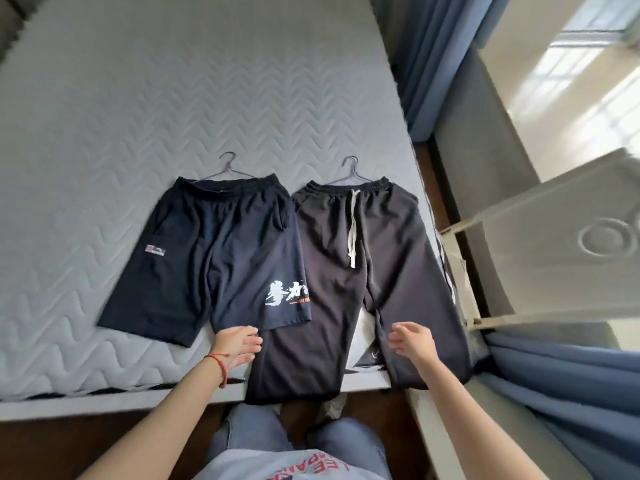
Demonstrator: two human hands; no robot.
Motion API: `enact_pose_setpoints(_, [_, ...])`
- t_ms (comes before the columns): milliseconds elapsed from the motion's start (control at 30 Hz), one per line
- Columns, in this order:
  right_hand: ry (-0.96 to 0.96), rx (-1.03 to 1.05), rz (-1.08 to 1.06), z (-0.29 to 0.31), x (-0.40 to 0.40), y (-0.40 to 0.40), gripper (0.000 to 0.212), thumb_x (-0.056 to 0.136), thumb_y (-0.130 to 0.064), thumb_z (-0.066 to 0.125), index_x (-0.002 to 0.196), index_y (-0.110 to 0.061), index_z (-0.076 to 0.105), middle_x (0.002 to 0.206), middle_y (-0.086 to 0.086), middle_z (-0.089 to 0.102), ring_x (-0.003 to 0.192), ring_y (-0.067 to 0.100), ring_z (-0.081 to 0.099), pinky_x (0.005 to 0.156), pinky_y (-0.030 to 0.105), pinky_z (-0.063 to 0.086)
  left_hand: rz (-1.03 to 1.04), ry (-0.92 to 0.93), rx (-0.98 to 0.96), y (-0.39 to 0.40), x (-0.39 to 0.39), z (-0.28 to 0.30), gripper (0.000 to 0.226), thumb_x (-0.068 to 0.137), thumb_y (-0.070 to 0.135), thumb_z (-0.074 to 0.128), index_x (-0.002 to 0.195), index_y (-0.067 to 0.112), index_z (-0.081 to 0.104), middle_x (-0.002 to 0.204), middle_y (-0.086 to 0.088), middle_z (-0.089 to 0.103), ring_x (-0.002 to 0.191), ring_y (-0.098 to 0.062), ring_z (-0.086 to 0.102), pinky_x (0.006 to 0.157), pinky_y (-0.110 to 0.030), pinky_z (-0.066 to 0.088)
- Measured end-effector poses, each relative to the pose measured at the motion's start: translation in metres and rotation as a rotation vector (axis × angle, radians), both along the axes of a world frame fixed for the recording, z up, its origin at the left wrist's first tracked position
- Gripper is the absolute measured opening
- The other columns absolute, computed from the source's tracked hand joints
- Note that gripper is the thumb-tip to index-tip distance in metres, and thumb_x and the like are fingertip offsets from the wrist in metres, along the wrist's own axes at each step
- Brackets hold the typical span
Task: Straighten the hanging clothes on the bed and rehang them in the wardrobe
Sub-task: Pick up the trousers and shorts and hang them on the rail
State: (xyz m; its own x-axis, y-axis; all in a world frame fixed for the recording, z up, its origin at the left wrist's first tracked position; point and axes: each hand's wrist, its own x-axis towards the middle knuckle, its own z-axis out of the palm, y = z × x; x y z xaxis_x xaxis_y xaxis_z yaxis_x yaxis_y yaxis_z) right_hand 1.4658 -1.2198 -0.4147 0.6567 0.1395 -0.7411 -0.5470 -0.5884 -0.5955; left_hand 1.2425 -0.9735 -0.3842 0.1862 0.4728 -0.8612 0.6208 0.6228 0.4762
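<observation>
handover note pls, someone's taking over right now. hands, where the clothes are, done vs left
Left hand: open, fingers straight at the left leg of the black trousers, holding nothing.
Right hand: open, over the trousers' right leg; contact unclear.
Navy shorts and the trousers lie flat side by side on the bed, each on a wire hanger, hooks pointing away. Trouser cuffs hang over the near edge.
Done: both look laid out, mostly smooth.
Left: finish the trousers, then hang both in the wardrobe.

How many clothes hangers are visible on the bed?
2. One hanger holds the navy shorts on the left; the other hanger holds the dark trousers on the right. None appears hidden.
</observation>
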Motion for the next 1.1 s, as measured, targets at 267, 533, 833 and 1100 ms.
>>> enact_pose_setpoints(267, [0.000,0.066,0.053,-0.016,0.074,0.060,0.013,0.091,-0.009,0.048,0.089,-0.010,0.061,0.069,0.007,0.063,0.048,0.009,0.060,0.051,0.020,0.045,0.032,-0.022,0.057,0.040,0.065,0.002,0.019,0.093,0.012,0.046,0.078,0.012,0.058,0.075,-0.010,0.060,0.067,-0.021,0.056,0.061,-0.026,0.041])
enact_pose_setpoints(533, [-0.123,0.063,0.113,-0.068,0.154,0.127,0.019,0.086,-0.010,0.050,0.097,-0.009,0.066,0.074,0.004,0.068,0.071,0.020,0.064,0.068,0.029,0.050,0.004,-0.028,0.203,0.142,0.152,-0.060,0.018,0.091,0.007,0.045,0.079,0.012,0.058,0.072,-0.008,0.058,0.064,-0.018,0.053,0.058,-0.025,0.041])
enact_pose_setpoints(833, [-0.402,0.038,0.270,-0.144,0.257,0.241,0.019,0.084,-0.012,0.056,0.098,-0.015,0.069,0.092,0.009,0.071,0.089,0.021,0.062,0.087,0.031,0.047,0.050,-0.083,0.519,0.268,0.239,-0.162,0.021,0.090,0.003,0.042,0.101,0.005,0.060,0.072,-0.005,0.058,0.064,-0.011,0.052,0.056,-0.021,0.041])
enact_pose_setpoints(1100, [-0.730,-0.146,0.471,-0.212,0.349,0.323,0.031,0.086,-0.012,0.051,0.115,-0.008,0.061,0.118,0.017,0.062,0.113,0.032,0.053,0.095,0.036,0.039,-0.091,0.048,0.900,0.375,0.284,-0.235,0.029,0.085,0.002,0.046,0.105,-0.004,0.066,0.112,-0.024,0.065,0.106,-0.036,0.060,0.098,-0.041,0.046])
